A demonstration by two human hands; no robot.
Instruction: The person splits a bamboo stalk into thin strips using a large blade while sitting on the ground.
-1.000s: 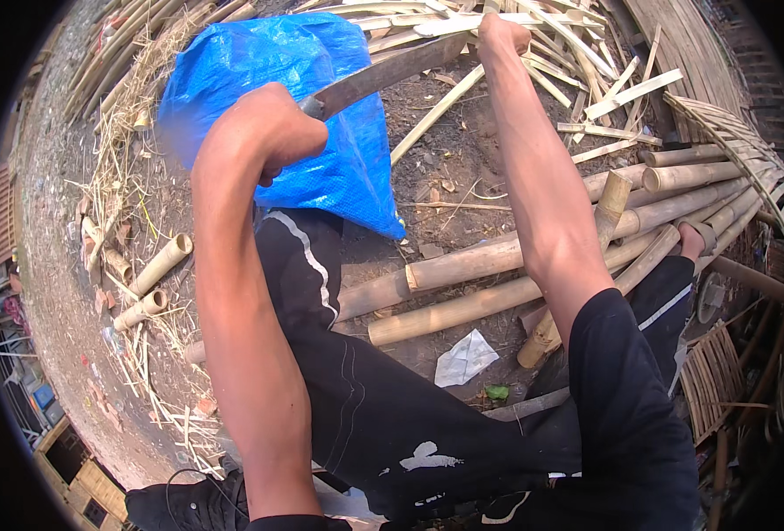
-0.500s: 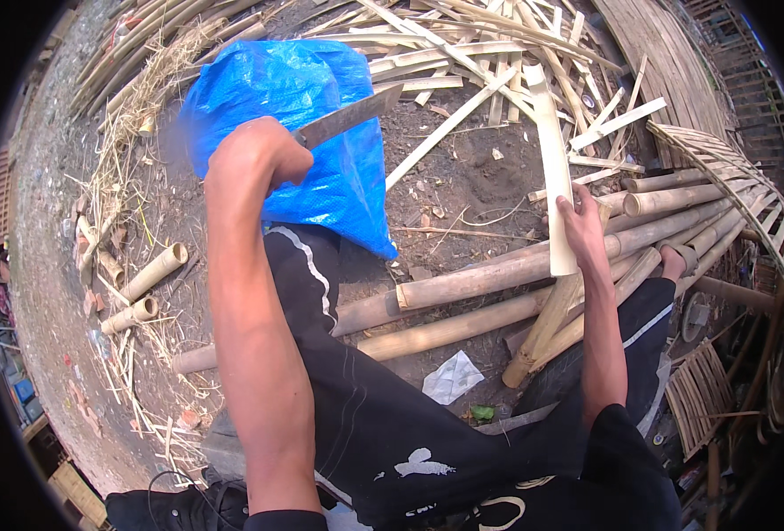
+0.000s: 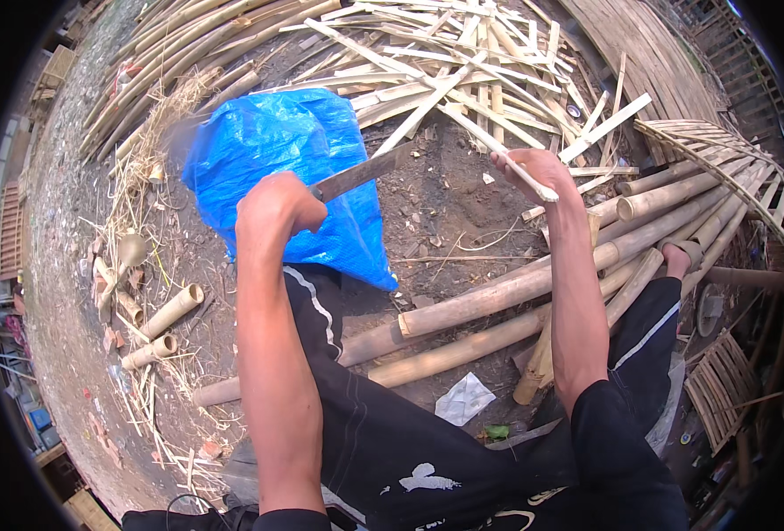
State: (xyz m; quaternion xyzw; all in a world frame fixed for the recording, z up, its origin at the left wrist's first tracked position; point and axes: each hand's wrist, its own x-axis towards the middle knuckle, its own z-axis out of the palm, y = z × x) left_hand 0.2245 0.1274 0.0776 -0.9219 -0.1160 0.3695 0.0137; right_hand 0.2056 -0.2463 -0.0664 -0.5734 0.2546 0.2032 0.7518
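Observation:
My left hand (image 3: 277,208) is closed around the handle of a machete (image 3: 361,175). Its broad blade points to the right and slightly away, with nothing touching it. A split bamboo strip (image 3: 480,134) is in my right hand (image 3: 538,173), fingers wrapped near its close end. The strip lies nearly edge-on, slanting away to the left, its far part over the strip pile. A blue plastic sheet (image 3: 286,133) covers my left leg below the left hand.
Bamboo poles (image 3: 489,290) lie between my legs, stretching right beside a woven bamboo frame (image 3: 719,164). Ahead sits a heap of split strips (image 3: 410,66); more long poles (image 3: 171,53) are far left. Short bamboo pieces (image 3: 172,310) and shavings lie left. White crumpled paper (image 3: 465,398) is near.
The bamboo strip has gone from upright with its flat face showing to slanting away, edge-on. My right hand moved up and left; the machete remains in my left hand. The view shifted slightly.

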